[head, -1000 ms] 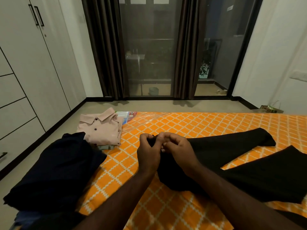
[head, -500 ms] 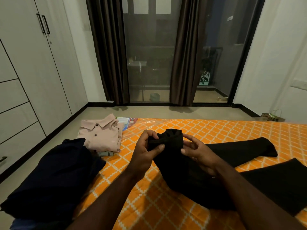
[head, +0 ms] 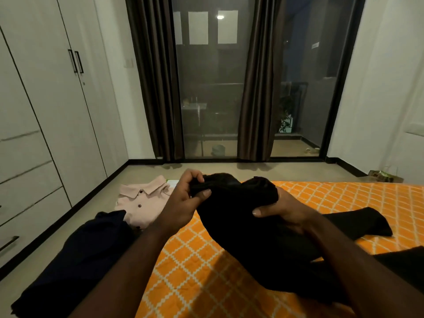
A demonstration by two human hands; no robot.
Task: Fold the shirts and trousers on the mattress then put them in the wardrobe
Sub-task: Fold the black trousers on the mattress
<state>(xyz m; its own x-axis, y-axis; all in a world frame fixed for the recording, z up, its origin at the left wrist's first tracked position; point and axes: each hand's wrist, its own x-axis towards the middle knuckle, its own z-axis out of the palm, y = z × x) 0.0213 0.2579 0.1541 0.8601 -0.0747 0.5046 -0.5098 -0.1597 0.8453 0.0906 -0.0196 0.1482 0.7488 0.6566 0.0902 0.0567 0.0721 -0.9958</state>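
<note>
Black trousers are bunched at one end and lifted off the orange diamond-print mattress; which end of the garment is hard to make out, dark cloth in dim light; left hand pinches the upper edge of the bunch, thumb pressed against curled fingers; right hand grips the bunch from the side and below, thumb on the front, its fingers hidden behind the cloth; one trouser leg trails right across the mattress and ends in view, the other is cut off by the right frame edge; lower part of the trousers is hidden under the right forearm.

Dark navy garment lies heaped at the mattress's left edge, cut off at the bottom, type cannot be told; folded pink polo shirt sits just beyond it, partly covered by the left hand; cannot tell whether it rests on mattress or floor.

White wardrobe stands along the left wall; doors and drawers closed, contents hidden; brown curtains frame a dark glass door.
</note>
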